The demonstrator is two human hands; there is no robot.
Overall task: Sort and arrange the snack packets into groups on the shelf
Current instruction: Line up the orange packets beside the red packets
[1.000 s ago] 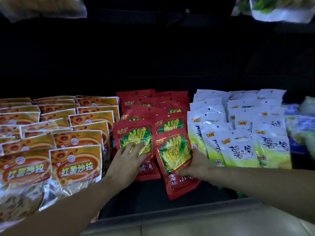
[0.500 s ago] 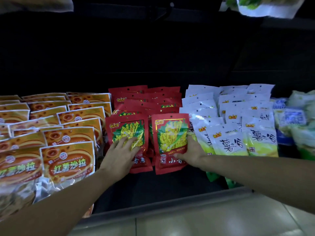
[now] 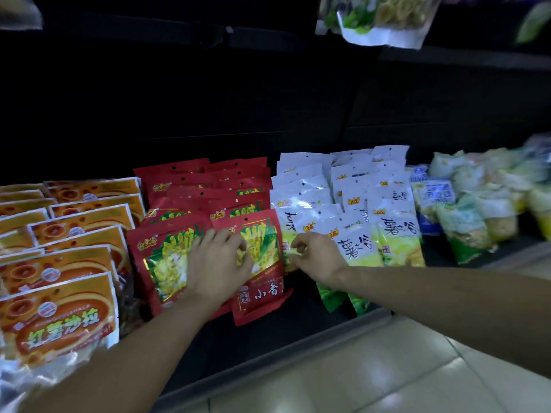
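At nine o'clock the orange packets (image 3: 68, 263) sit shingled in rows; at centre the red packets (image 3: 208, 186) form their own block, faces out, I judge for grouping; my left hand (image 3: 217, 263) lies flat, fingers spread, on the two front red ones; my right hand (image 3: 316, 257) pinches the seam where red meets the white packets (image 3: 393, 231) at three o'clock on the shelf (image 3: 268, 350).

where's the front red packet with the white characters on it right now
In the head view it leans at the front of the red packets, centre of the shelf, left hand spread across it, white and green packets just right.
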